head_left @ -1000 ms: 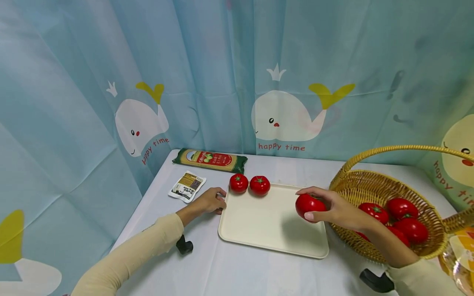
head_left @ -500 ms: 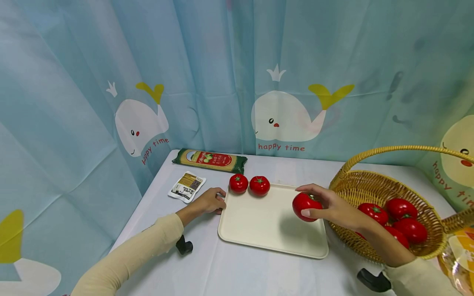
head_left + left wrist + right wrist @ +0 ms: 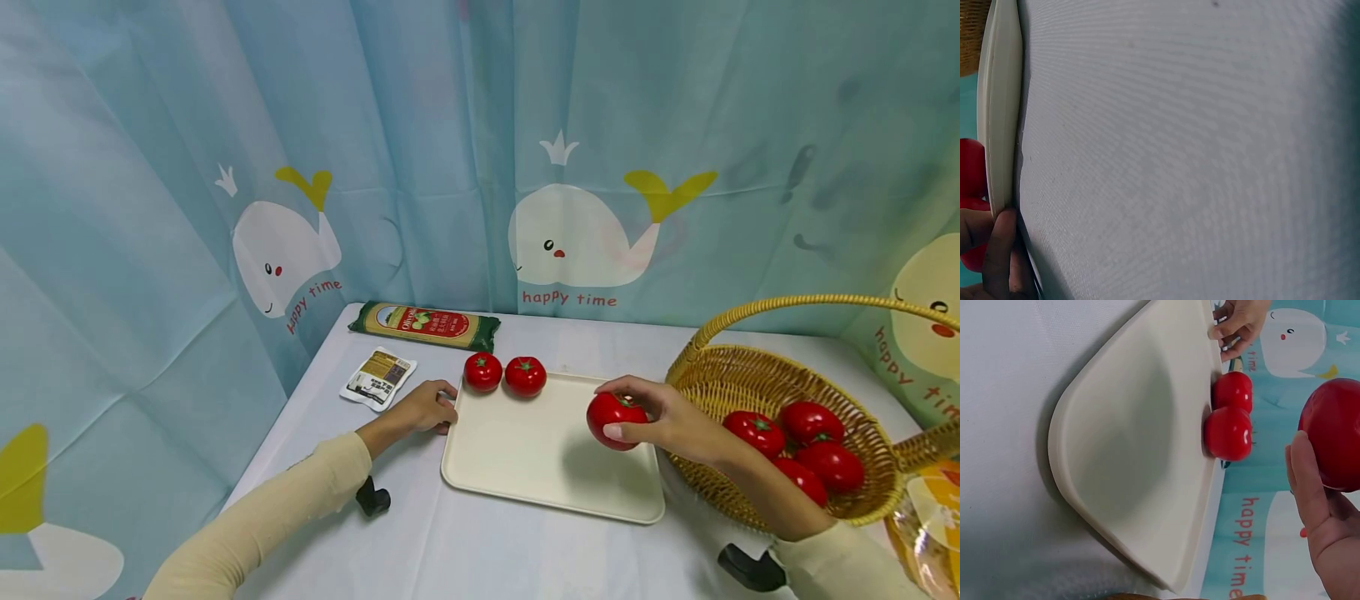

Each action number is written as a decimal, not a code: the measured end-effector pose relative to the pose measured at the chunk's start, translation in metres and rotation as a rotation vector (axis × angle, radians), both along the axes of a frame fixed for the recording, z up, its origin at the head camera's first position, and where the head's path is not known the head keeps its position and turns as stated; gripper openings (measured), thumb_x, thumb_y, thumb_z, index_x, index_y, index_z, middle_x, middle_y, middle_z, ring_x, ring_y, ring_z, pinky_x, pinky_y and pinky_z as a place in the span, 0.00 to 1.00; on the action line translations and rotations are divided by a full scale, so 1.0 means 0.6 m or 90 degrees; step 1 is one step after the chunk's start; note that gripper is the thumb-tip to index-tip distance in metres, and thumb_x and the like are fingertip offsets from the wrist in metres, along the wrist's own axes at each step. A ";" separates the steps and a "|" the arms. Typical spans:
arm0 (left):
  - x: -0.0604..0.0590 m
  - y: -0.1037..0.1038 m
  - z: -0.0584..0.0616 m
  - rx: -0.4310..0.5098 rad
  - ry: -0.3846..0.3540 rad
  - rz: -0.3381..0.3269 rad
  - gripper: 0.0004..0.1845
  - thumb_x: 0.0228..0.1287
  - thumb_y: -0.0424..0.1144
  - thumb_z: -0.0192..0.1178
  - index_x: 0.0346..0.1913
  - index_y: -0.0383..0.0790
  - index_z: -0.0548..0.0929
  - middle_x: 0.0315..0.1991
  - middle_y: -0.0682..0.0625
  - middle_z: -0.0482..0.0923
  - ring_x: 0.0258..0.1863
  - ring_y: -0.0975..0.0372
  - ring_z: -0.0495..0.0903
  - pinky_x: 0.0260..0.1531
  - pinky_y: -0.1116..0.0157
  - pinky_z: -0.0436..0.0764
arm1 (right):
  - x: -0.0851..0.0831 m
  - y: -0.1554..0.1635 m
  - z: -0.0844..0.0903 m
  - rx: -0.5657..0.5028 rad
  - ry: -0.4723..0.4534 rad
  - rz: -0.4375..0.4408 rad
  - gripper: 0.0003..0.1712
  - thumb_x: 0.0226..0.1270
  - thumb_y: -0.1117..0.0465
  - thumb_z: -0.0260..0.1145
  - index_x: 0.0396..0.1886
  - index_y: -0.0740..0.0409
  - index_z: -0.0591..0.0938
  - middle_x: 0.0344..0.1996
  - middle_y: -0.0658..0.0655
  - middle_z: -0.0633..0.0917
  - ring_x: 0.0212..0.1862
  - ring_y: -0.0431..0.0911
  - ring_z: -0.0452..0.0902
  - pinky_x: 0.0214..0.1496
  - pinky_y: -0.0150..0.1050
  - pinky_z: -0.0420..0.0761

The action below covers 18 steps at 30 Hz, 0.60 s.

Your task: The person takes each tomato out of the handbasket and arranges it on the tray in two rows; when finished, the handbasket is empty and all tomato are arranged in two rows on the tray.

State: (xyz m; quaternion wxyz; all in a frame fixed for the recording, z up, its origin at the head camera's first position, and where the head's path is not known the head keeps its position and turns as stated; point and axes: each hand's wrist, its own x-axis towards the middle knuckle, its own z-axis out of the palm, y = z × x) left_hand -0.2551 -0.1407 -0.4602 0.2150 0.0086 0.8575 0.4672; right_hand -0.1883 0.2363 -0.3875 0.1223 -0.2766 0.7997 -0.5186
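Observation:
My right hand (image 3: 663, 421) holds a red tomato (image 3: 613, 422) above the right part of a cream tray (image 3: 525, 450), thumb on the near side and fingers over the far side. In the right wrist view the tomato (image 3: 1338, 434) hangs clear of the tray. My left hand (image 3: 426, 407) pinches the tray's left rim; in the left wrist view its fingers (image 3: 1000, 244) meet at the tray edge (image 3: 1004, 125). Two more tomatoes, one at the corner (image 3: 482, 372) and one beside it (image 3: 526, 377), sit along the tray's far left side.
A wicker basket (image 3: 697, 375) with a tall handle and several tomatoes stands right of the tray. Behind lies a green pasta packet (image 3: 427, 325), and a small white-and-brown pouch (image 3: 378, 378) is at the left. An orange packet (image 3: 930, 525) shows beside the basket.
My right hand has carried the tomato slightly left over the tray. The left hand, the tray and the two tomatoes on it have stayed put.

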 end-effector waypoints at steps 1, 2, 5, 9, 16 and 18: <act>0.000 0.000 0.000 0.001 0.000 0.000 0.21 0.60 0.28 0.63 0.58 0.32 0.77 0.35 0.44 0.79 0.28 0.62 0.80 0.30 0.69 0.87 | 0.000 -0.001 0.000 0.001 -0.001 0.003 0.23 0.67 0.65 0.66 0.61 0.60 0.76 0.49 0.60 0.82 0.47 0.47 0.81 0.41 0.42 0.90; 0.000 0.000 0.000 0.001 0.000 0.001 0.21 0.60 0.27 0.63 0.58 0.32 0.77 0.35 0.44 0.79 0.28 0.62 0.80 0.30 0.69 0.87 | 0.000 -0.002 0.001 0.002 -0.008 0.001 0.22 0.68 0.65 0.65 0.61 0.60 0.76 0.49 0.60 0.82 0.46 0.47 0.81 0.40 0.42 0.90; 0.001 0.000 0.000 0.000 0.002 0.001 0.21 0.60 0.27 0.64 0.57 0.32 0.77 0.35 0.44 0.79 0.28 0.62 0.80 0.29 0.69 0.87 | 0.000 -0.005 0.003 0.013 -0.014 0.006 0.22 0.70 0.63 0.63 0.63 0.60 0.75 0.50 0.63 0.81 0.46 0.47 0.81 0.39 0.42 0.90; 0.002 0.001 0.000 -0.003 0.002 0.001 0.21 0.60 0.27 0.63 0.57 0.32 0.77 0.35 0.45 0.79 0.27 0.62 0.80 0.29 0.69 0.87 | 0.001 -0.010 0.003 0.023 -0.004 0.007 0.24 0.70 0.63 0.65 0.63 0.61 0.75 0.51 0.65 0.81 0.47 0.46 0.80 0.41 0.40 0.90; 0.001 0.002 0.002 -0.007 0.002 0.004 0.22 0.60 0.28 0.64 0.58 0.33 0.77 0.35 0.45 0.79 0.28 0.62 0.80 0.29 0.70 0.87 | -0.002 -0.016 -0.001 0.044 -0.025 -0.033 0.29 0.64 0.60 0.71 0.63 0.60 0.74 0.51 0.65 0.81 0.48 0.52 0.79 0.43 0.38 0.89; 0.001 0.001 0.002 -0.007 0.002 0.004 0.22 0.60 0.27 0.64 0.58 0.33 0.77 0.35 0.45 0.79 0.28 0.62 0.80 0.29 0.70 0.87 | -0.003 -0.018 -0.003 0.046 -0.037 -0.045 0.30 0.62 0.60 0.73 0.62 0.59 0.74 0.51 0.65 0.81 0.48 0.54 0.79 0.43 0.39 0.89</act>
